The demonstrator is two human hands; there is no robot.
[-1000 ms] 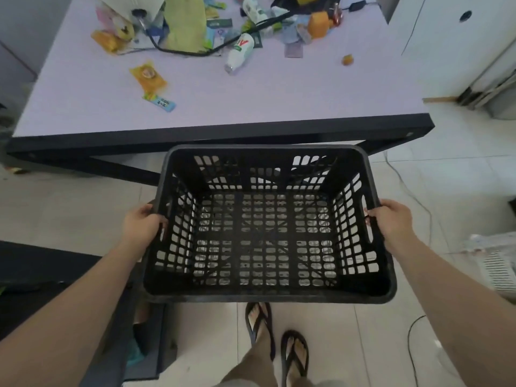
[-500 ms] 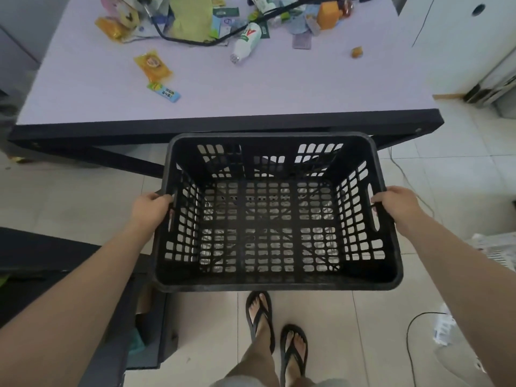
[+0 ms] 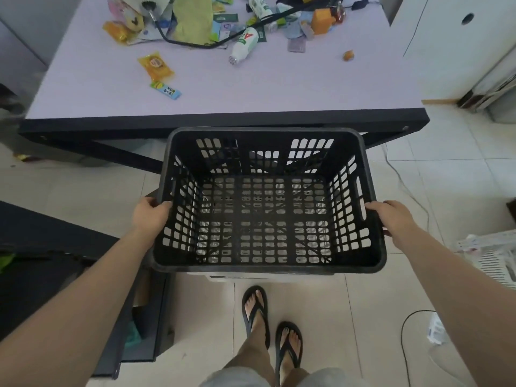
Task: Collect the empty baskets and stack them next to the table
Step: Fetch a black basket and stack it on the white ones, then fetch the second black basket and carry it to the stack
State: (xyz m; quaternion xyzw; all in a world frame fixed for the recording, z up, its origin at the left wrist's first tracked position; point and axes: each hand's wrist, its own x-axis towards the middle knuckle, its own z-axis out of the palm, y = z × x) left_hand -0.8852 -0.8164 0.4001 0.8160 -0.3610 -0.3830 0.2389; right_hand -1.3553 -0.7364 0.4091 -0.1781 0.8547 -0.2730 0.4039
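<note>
Head view — black basket (image 3: 268,268) (empty), left hand (image 3: 150,216), right hand (image 3: 391,219) clamped on its sides — far rim by table (image 3: 279,88).

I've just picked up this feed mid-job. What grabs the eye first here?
An empty black basket fills the middle of the view, with the left hand and right hand gripping its side rims. Just beyond it stands a lilac-topped table. The table's far end is strewn with clutter, including a toppled white bottle and a yellow packet.
</note>
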